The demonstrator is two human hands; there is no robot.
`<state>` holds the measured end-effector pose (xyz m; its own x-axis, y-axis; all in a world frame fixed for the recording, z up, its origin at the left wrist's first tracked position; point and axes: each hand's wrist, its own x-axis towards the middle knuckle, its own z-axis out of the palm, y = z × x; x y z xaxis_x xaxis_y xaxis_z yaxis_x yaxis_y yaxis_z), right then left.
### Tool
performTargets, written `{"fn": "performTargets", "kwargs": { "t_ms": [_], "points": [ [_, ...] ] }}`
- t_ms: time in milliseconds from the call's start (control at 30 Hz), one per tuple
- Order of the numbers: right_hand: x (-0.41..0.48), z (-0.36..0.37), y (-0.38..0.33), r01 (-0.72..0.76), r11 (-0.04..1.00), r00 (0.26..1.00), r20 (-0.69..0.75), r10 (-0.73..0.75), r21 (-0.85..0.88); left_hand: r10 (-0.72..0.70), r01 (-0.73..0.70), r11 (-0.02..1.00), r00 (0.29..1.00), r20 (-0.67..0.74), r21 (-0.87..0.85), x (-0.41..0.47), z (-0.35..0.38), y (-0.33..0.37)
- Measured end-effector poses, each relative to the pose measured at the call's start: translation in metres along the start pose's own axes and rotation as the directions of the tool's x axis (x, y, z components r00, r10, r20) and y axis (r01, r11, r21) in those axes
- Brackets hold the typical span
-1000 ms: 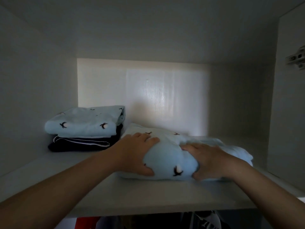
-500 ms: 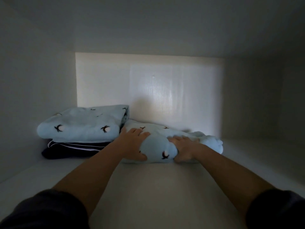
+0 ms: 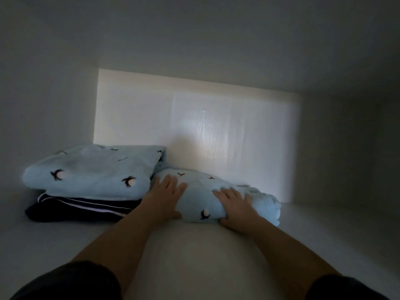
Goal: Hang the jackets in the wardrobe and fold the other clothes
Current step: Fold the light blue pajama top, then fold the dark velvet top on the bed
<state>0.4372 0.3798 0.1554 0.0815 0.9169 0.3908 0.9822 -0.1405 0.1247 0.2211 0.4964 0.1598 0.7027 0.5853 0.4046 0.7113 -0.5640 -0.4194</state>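
Note:
A folded light blue garment (image 3: 199, 199) with small dark bird prints lies on the white wardrobe shelf (image 3: 194, 252), close to the back panel. My left hand (image 3: 166, 195) holds its left end, fingers spread on top and thumb at the front fold. Its right part is held by my right hand (image 3: 236, 207) in the same way, thumb tucked under the front edge. Just left of it, touching, sits a stack: a matching folded light blue garment (image 3: 93, 172) on top of a folded dark navy garment with white stripes (image 3: 80, 210).
The compartment is dim, with a lit white back panel (image 3: 216, 126), a left side wall (image 3: 43, 105) close to the stack and a ceiling panel above. Bare shelf stretches to the right of the garment (image 3: 335, 234).
Both hands have pushed the folded light blue garment from the shelf's front edge deep toward the back panel, beside the stack. My head has moved further into the compartment.

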Motion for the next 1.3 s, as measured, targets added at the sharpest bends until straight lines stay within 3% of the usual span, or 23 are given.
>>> {"fn": "performTargets", "kwargs": {
  "t_ms": [133,300,533,700,800,967,1100,1200,1300],
  "points": [
    [-0.005,-0.002,0.003,0.033,0.98,0.99,-0.126,-0.059,-0.197,0.027,-0.022,0.999,0.994,-0.111,0.041,-0.002,-0.002,0.0],
    [-0.004,-0.002,0.002,0.036,0.986,0.984,-0.169,-0.064,-0.164,0.102,-0.094,0.995,0.965,-0.242,0.045,0.0,-0.012,-0.003],
    [-0.005,0.006,0.0,-0.016,0.987,0.99,-0.138,-0.006,-0.159,0.023,-0.007,0.997,0.978,-0.209,0.076,0.004,-0.004,0.011],
    [-0.043,-0.022,-0.004,-0.045,0.996,0.996,-0.086,0.039,-0.071,-0.104,0.09,0.993,0.976,-0.192,-0.077,-0.013,-0.031,0.028],
    [-0.097,-0.049,-0.014,-0.065,0.997,0.995,-0.078,0.068,0.035,-0.105,0.038,0.944,0.976,-0.189,-0.328,-0.036,-0.073,0.051],
    [-0.213,-0.104,-0.026,-0.088,0.955,0.953,-0.254,0.164,0.284,-0.043,-0.219,0.642,0.947,-0.319,-0.735,-0.113,-0.14,0.099],
    [-0.355,-0.139,-0.035,-0.15,0.883,0.898,-0.313,0.31,0.444,-0.017,-0.413,0.363,0.893,-0.449,-0.835,-0.198,-0.196,0.18],
    [-0.471,-0.154,-0.046,-0.288,0.817,0.835,-0.285,0.47,0.5,0.05,-0.449,0.129,0.893,-0.447,-0.884,-0.267,-0.231,0.258],
    [-0.602,-0.165,-0.064,-0.452,0.729,0.725,-0.265,0.636,0.514,0.152,-0.419,-0.136,0.886,-0.437,-0.898,-0.348,-0.262,0.342]
  ]
}}
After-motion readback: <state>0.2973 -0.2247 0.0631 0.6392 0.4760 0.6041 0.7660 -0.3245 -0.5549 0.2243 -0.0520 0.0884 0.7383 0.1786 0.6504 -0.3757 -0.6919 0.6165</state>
